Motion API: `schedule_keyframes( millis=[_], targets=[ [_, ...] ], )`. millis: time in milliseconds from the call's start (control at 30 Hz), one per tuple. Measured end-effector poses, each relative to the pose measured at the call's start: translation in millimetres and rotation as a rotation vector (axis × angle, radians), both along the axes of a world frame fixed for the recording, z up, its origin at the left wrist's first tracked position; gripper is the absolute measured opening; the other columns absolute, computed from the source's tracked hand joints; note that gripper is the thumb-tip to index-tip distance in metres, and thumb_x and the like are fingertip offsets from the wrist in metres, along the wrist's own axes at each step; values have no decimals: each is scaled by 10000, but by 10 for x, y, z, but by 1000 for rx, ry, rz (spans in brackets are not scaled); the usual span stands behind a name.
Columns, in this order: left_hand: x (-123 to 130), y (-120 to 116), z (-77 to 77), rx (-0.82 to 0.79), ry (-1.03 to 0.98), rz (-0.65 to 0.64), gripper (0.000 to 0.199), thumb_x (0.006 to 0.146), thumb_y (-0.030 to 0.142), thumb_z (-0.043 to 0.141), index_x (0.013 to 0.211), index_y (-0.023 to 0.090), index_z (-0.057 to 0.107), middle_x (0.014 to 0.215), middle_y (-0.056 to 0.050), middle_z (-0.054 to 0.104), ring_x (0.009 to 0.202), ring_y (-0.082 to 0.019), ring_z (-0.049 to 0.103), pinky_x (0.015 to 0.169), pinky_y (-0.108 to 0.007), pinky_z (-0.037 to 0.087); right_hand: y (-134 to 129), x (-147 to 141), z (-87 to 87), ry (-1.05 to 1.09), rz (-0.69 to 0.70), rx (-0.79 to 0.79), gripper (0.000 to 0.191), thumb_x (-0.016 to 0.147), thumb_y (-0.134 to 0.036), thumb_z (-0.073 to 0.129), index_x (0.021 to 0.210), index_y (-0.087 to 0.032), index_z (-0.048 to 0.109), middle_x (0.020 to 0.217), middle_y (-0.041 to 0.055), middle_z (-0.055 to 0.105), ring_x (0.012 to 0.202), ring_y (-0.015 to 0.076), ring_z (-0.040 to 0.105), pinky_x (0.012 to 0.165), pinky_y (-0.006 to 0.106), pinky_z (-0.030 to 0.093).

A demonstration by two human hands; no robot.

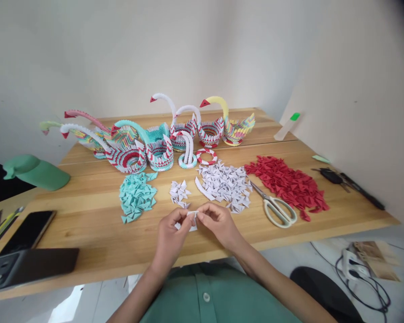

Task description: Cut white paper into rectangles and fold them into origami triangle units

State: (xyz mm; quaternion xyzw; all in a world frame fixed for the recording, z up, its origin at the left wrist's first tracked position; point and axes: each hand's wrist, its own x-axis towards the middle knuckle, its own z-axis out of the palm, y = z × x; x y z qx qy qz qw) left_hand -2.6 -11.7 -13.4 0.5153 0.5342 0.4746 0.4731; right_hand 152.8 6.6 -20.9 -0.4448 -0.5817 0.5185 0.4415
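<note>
Near the table's front edge, my left hand (172, 228) and my right hand (219, 222) meet fingertip to fingertip. Both pinch a small white paper piece (192, 215), whose exact fold is partly covered by the fingers. More white paper shows just beneath them, and I cannot tell whether it is held or lies on the wood. A small cluster of white folded triangles (179, 194) lies right beyond my hands. Larger heaps of white triangles (227, 185), teal triangles (137, 196) and red triangles (286, 181) spread around it. A curved white strip (204, 189) borders the white heap.
Scissors (278, 211) lie right of my hands. Several folded-paper swans (126, 157) line the back, with a red-and-white ring (206, 156) before them. A green bottle (37, 172), a phone (28, 232) and a dark case (37, 267) occupy the left. Keys (333, 176) rest far right.
</note>
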Motion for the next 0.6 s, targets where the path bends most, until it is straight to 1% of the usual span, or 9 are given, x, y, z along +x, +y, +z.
schedule_keyframes(
  millis=[67,133,200,300,367,467,600],
  targets=[
    [-23,25,-14,-69,-89,-17,223,806,346,647,686,160,619,578,18,579,558,-110,493,579,-231,389,-2,39,26,-127,9,134,119,875,-247,584,824,-182,669,715,11,676,632,134,601,592,239,462],
    [-54,56,-21,-156,-218,-50,252,785,376,672,673,159,609,544,24,575,522,-100,482,559,-224,385,12,97,47,-250,25,337,123,900,-206,561,940,-201,677,840,34,713,753,159,646,689,269,493],
    [-81,83,-13,-231,-335,-77,293,755,407,703,649,157,594,514,26,569,491,-89,465,535,-216,370,46,148,62,-333,32,553,168,923,-170,540,1024,-217,665,934,52,723,852,173,658,774,301,505],
    [-95,98,13,-291,-431,-97,337,712,432,746,626,151,582,494,21,570,465,-77,446,513,-208,346,107,171,86,-369,79,781,188,948,-144,510,1034,-216,660,947,67,724,874,176,663,773,308,526],
    [-91,95,18,-299,-455,-113,342,705,424,758,617,147,578,490,19,568,462,-72,443,512,-206,342,138,158,109,-374,123,875,186,960,-153,499,1028,-208,663,938,72,723,861,174,662,745,298,537],
    [-83,86,-12,-302,-470,-136,325,714,407,753,624,146,583,495,18,570,466,-74,451,510,-206,346,162,152,132,-410,166,971,220,985,-183,461,989,-201,681,895,68,723,813,164,652,705,285,530],
    [-92,77,-65,-290,-414,-152,308,718,399,740,626,149,586,485,20,566,454,-80,454,505,-215,360,182,204,86,-505,201,985,236,991,-218,463,950,-216,696,869,42,729,777,156,644,670,274,496]
  ],
)
